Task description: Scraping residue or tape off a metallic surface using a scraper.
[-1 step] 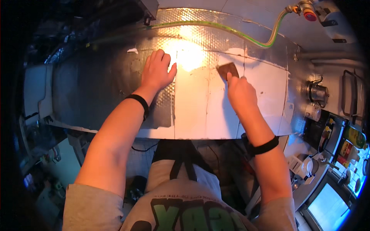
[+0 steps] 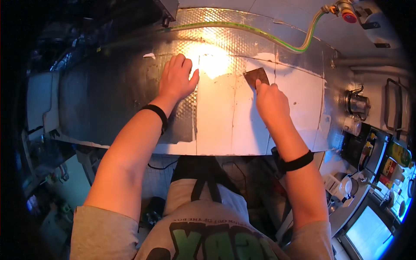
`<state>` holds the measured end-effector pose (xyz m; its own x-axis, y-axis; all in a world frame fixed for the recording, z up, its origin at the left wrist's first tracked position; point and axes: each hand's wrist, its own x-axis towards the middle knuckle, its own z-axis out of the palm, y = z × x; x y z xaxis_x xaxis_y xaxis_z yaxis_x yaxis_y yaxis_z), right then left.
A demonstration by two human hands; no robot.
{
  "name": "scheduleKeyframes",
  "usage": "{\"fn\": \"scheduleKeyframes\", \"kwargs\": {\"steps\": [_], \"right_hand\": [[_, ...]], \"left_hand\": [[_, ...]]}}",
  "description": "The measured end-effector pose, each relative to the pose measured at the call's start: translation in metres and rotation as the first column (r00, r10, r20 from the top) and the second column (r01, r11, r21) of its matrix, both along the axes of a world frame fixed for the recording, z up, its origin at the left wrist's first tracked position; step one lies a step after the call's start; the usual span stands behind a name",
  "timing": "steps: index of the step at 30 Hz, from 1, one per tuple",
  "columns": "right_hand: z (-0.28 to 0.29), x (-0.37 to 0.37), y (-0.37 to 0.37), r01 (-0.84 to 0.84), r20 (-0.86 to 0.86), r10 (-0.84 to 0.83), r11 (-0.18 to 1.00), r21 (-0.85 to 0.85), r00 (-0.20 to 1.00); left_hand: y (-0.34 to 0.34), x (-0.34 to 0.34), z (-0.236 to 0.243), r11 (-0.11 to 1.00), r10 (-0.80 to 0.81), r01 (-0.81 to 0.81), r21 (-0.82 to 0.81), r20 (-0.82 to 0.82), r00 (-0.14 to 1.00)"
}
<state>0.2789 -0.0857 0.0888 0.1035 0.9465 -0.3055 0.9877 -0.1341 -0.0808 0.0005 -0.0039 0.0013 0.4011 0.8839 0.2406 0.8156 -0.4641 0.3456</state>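
My right hand (image 2: pixel 272 102) is closed round a scraper (image 2: pixel 256 78) with a wide, brown, rusty-looking blade. Its blade is against or just above the white tiled surface (image 2: pixel 216 130), near the torn edge of a silver embossed foil covering (image 2: pixel 182 115). Most of the scraper's handle is hidden in my fist. Further left, my left hand (image 2: pixel 177 80) rests on the foil, fingers loosely bent and thumb spread away, holding nothing. White scraps (image 2: pixel 149 56) and dark specks lie on the surface.
A yellow-green hose (image 2: pixel 242 28) runs along the back to a valve with a red knob (image 2: pixel 349 16). Beyond the right end stands a metal pot (image 2: pixel 357 104). A dark appliance (image 2: pixel 160 11) overhangs the back left. Bright glare covers the middle of the foil.
The scraper's blade has tilted slightly in my right hand. My left hand stays in about the same place.
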Motion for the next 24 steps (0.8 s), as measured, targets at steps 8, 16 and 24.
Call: {"fn": "scheduleKeyframes", "kwargs": {"steps": [8, 16, 24], "right_hand": [[-0.006, 0.006, 0.0, 0.028, -0.028, -0.028, 1.0, 0.003, 0.999], [0.006, -0.004, 0.004, 0.031, 0.001, -0.031, 0.999, -0.027, 1.0], [0.006, 0.006, 0.004, -0.022, 0.02, 0.022, 1.0, -0.005, 1.0]], "left_hand": [[-0.003, 0.0, 0.003, 0.999, -0.003, 0.001, -0.045, -0.057, 0.998], [0.002, 0.001, 0.0, 1.0, -0.007, 0.007, 0.002, 0.009, 1.0], [0.002, 0.0, 0.001, 1.0, -0.003, 0.003, 0.0, -0.009, 1.0]]}}
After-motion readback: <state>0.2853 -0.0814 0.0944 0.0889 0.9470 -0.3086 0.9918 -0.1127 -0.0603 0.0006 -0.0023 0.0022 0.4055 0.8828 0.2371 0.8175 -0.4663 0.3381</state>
